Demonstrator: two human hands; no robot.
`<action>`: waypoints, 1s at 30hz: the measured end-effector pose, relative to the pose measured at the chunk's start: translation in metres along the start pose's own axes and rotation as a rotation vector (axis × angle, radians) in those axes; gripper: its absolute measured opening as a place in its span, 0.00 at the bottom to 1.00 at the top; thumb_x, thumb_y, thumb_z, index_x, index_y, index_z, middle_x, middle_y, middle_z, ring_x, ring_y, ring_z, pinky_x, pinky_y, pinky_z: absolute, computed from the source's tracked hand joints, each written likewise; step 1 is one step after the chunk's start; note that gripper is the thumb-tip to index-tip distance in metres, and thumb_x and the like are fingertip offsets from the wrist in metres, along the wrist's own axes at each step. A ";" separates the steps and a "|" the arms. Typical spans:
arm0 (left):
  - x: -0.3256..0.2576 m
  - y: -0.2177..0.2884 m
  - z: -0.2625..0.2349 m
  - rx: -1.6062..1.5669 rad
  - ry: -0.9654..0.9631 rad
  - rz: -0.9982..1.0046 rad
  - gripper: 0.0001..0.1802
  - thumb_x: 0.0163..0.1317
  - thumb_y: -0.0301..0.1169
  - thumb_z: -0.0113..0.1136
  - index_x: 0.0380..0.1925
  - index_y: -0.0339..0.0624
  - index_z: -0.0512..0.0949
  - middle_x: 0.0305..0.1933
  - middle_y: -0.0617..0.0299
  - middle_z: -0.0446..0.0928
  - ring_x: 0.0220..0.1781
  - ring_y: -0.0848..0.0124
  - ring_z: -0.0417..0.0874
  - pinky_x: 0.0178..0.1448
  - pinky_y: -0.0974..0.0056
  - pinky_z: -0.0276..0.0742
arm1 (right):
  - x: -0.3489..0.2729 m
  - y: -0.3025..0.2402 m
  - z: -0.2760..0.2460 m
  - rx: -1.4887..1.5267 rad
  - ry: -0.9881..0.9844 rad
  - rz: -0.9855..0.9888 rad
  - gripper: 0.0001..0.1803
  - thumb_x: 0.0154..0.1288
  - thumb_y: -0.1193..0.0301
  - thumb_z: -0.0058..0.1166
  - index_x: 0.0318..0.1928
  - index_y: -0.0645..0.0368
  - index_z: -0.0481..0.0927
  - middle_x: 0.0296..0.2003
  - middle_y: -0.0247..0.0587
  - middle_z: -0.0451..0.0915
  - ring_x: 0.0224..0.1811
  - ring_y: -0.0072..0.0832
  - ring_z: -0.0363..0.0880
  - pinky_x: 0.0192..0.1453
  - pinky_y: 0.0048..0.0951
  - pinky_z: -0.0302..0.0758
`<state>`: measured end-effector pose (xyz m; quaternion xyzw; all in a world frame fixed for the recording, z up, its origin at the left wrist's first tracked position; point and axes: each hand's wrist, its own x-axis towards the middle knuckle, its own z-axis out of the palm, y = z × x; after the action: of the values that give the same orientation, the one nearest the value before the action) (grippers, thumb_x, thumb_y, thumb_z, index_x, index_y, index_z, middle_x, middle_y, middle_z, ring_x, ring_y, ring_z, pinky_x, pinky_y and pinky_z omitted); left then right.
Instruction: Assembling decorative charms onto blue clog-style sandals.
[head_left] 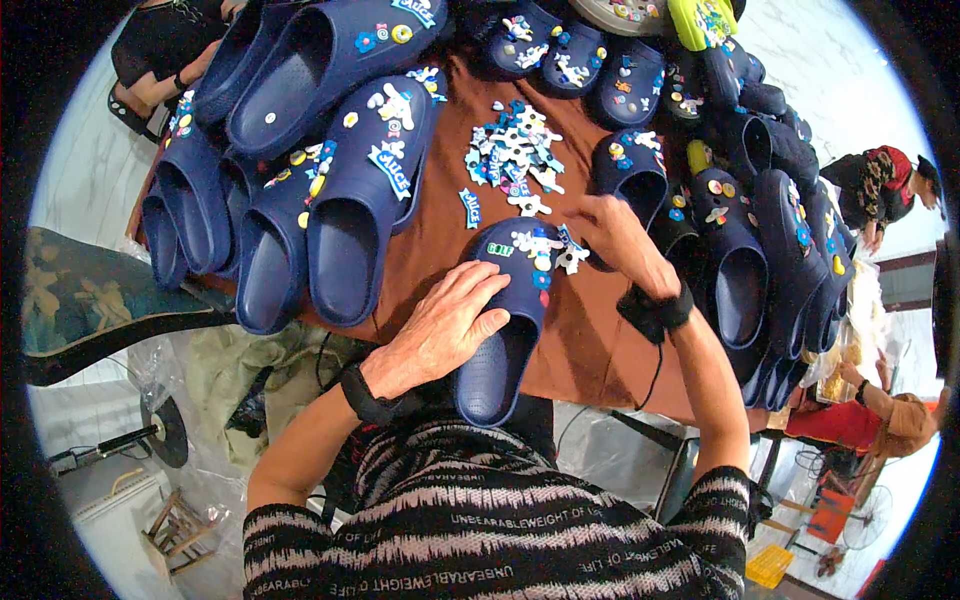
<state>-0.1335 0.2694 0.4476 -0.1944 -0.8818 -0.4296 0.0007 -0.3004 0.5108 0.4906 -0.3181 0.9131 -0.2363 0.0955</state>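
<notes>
— Lying over the instep of a dark blue clog (522, 292), the left hand (447, 318) is flat, its fingers stretched forward and the thumb apart, beside the opening's rim.
— And the right hand (612, 232)?
— Half closed, fingers bent and drawn in, just beside a white-and-blue charm (571, 252) at the clog's right side. Whether the fingertips grip that charm, I cannot tell.
— How do the arms stand?
— Both bare forearms (705, 385) slant inward and away from the body, the right one reaching farther forward; each wrist wears a black band (368, 398).
— Where is the clog, and how does it look?
— At the near edge of the brown cloth (590, 340), between the hands, heel nearest, toe pointing away. A green lettered badge (500, 250), a white figure (537, 240) and a blue piece (541, 280) sit on its top.
— Farther on?
— A loose pile of charms (515, 150) just past the toe, mostly white and blue, with more clogs (345, 170) on both sides.
</notes>
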 end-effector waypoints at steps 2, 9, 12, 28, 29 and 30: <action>-0.003 -0.003 0.000 -0.008 0.018 -0.012 0.32 0.76 0.52 0.43 0.61 0.33 0.71 0.67 0.43 0.67 0.72 0.46 0.65 0.75 0.50 0.61 | 0.028 0.013 0.013 0.045 0.020 -0.077 0.12 0.64 0.72 0.54 0.43 0.62 0.85 0.35 0.56 0.85 0.41 0.52 0.85 0.49 0.46 0.79; -0.014 -0.005 -0.001 -0.079 0.033 -0.119 0.30 0.76 0.50 0.44 0.61 0.34 0.72 0.67 0.42 0.69 0.70 0.46 0.68 0.73 0.50 0.63 | 0.087 0.029 0.054 -0.015 -0.025 -0.196 0.11 0.66 0.71 0.53 0.43 0.60 0.86 0.37 0.57 0.85 0.43 0.51 0.84 0.51 0.46 0.78; -0.015 -0.007 0.000 -0.097 0.045 -0.141 0.27 0.76 0.47 0.46 0.61 0.35 0.72 0.67 0.42 0.69 0.70 0.47 0.69 0.73 0.51 0.64 | 0.097 0.020 0.061 -0.087 -0.101 -0.201 0.11 0.66 0.69 0.56 0.46 0.59 0.84 0.39 0.58 0.84 0.44 0.53 0.83 0.50 0.49 0.78; -0.010 -0.007 -0.001 -0.051 0.044 -0.115 0.25 0.76 0.45 0.47 0.59 0.35 0.72 0.65 0.44 0.70 0.69 0.47 0.69 0.72 0.51 0.65 | 0.084 0.036 0.063 0.414 0.100 -0.049 0.08 0.64 0.72 0.63 0.41 0.58 0.81 0.33 0.39 0.82 0.32 0.36 0.80 0.39 0.35 0.76; -0.009 -0.007 0.000 -0.058 0.045 -0.116 0.25 0.75 0.45 0.47 0.59 0.35 0.72 0.65 0.44 0.70 0.69 0.47 0.70 0.72 0.51 0.66 | 0.082 0.034 0.059 0.711 0.029 0.086 0.05 0.65 0.74 0.62 0.40 0.57 0.81 0.36 0.34 0.81 0.30 0.25 0.78 0.35 0.27 0.74; -0.009 -0.007 0.000 -0.065 0.047 -0.115 0.25 0.75 0.45 0.47 0.59 0.35 0.72 0.64 0.44 0.70 0.68 0.47 0.70 0.71 0.51 0.66 | 0.081 0.043 0.062 0.925 0.016 0.166 0.04 0.70 0.71 0.59 0.42 0.55 0.79 0.39 0.31 0.80 0.28 0.19 0.75 0.33 0.23 0.73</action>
<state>-0.1279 0.2626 0.4412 -0.1332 -0.8769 -0.4617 -0.0097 -0.3663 0.4670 0.4140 -0.1661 0.7349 -0.6126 0.2387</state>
